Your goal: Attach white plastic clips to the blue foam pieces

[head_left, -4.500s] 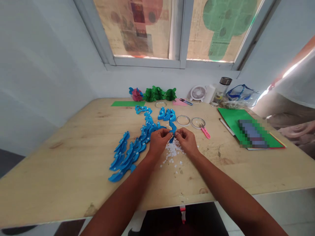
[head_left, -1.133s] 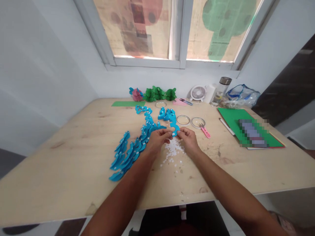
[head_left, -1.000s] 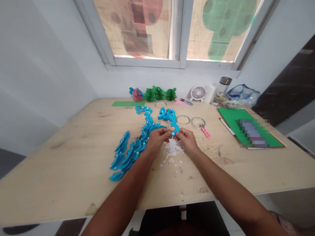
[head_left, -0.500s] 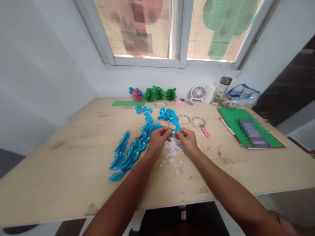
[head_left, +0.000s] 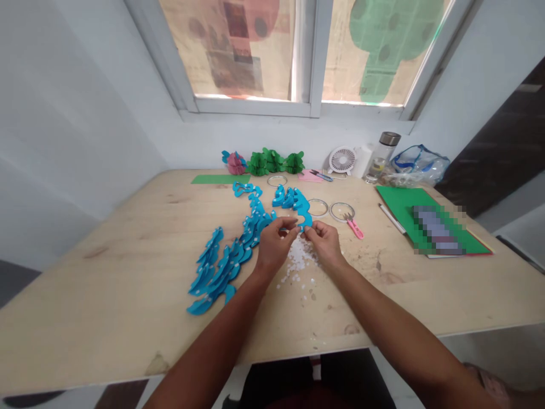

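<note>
Blue paper strip is sitting pinched in the right hand; the left hand is curling beside it, its hold unclear. Uneven tugging could be creasing the strip, and white scraps below both hands could be sticking.

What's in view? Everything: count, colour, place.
Held paper: 1, blue, centre
Cutouts: uncounted, blue, left and centre
Paper bits: many, white, centre
Rings: 3, silvery, centre and back
Pronged tool: 1, pink, at right ring
Snips: 1, blue, back
Pink paper: 1, pink, back
Strip: 1, green, back left
Ornaments: 4, three green, one pink-blue, back
Fan: 1, white, back
Block: 1, white, beside fan
Bottle: 1, clear, back right
Bag: 1, clear-blue, back right
Pen: 1, white, right
Sheets: several, green topmost, right
Pixelated item: 1, greyish, on sheets
Table: 1, pale wood, beneath items
Window: 1, grey frame, behind
Left hand: 1, bare, at held paper
Right hand: 1, bare, pinching held paper
</note>
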A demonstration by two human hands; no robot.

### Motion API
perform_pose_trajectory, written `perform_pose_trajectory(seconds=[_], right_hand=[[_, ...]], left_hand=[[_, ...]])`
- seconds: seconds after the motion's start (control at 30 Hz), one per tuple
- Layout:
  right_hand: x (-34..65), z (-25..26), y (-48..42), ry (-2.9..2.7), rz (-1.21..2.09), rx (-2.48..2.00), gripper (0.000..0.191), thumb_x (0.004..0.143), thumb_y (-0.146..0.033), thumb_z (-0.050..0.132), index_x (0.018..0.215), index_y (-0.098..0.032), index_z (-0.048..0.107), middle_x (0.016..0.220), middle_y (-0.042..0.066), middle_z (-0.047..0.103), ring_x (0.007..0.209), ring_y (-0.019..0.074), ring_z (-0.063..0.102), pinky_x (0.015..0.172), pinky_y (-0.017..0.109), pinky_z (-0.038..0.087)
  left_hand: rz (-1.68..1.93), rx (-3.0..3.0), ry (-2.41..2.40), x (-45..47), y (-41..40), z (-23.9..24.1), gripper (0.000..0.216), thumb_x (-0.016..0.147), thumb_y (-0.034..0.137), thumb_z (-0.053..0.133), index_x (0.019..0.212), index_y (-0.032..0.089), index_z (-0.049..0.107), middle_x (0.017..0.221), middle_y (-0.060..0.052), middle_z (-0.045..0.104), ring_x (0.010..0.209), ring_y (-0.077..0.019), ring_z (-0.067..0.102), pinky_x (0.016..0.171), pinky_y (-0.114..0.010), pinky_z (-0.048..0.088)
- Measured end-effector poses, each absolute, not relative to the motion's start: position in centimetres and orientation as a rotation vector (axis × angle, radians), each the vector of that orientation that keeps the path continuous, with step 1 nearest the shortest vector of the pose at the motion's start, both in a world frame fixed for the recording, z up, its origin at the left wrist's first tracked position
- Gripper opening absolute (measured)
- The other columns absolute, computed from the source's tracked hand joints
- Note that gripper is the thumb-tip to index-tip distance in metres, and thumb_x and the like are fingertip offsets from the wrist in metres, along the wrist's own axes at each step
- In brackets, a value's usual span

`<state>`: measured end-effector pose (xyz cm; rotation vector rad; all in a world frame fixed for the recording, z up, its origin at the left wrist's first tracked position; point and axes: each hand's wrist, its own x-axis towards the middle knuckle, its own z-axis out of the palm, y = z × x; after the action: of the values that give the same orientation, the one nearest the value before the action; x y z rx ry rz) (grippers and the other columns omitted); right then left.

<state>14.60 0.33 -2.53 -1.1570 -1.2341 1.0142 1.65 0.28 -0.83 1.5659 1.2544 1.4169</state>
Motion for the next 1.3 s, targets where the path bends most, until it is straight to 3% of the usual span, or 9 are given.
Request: perform_pose_trajectory(seconds=[0.13, 0.37, 1.3], right_hand=[[14.73, -2.93, 0.45, -1.286, 0.914, -1.214, 0.028, 0.072, -0.041, 0.056, 0.058, -0.017, 0.057, 0.050, -0.003, 0.049, 0.046, 0.0099, 0.040, 0.045, 0.022, 0.029], [14.72, -3.04, 0.29, -1.362, 0.794, -1.241, 0.026, 0.074, -0.039, 0.054, 0.063, -0.016, 0.060, 0.054, -0.002, 0.051, 0.050, 0.0111, 0.042, 0.050, 0.023, 0.032], [14.60, -3.01, -0.04, -1.478, 0.708, -1.266, 0.025, 0.075, -0.035, 0.053, 0.059, -0.016, 0.056, 0.052, -0.003, 0.046, 0.050, 0.0103, 0.039, 0.050, 0.023, 0.032]], left_hand=[[1.409, 2.059, 1.433, 1.65, 0.06, -0.93, 0.013, 0.076, 0.023, 0.055, 0.077, 0.020, 0.068, 0.082, -0.008, 0.067, 0.085, -0.0221, 0.059, 0.079, -0.033, 0.043], [1.383, 2.392, 1.528, 1.87, -0.40, -1.18, 0.018, 0.083, 0.023, 0.049, 0.079, 0.019, 0.067, 0.079, -0.010, 0.067, 0.081, -0.0226, 0.058, 0.075, -0.031, 0.041], [1.071, 2.243, 1.574, 1.42, 0.21, -0.88, 0.017, 0.081, 0.018, 0.051, 0.080, 0.016, 0.068, 0.082, -0.007, 0.071, 0.081, -0.0184, 0.064, 0.073, -0.027, 0.046]])
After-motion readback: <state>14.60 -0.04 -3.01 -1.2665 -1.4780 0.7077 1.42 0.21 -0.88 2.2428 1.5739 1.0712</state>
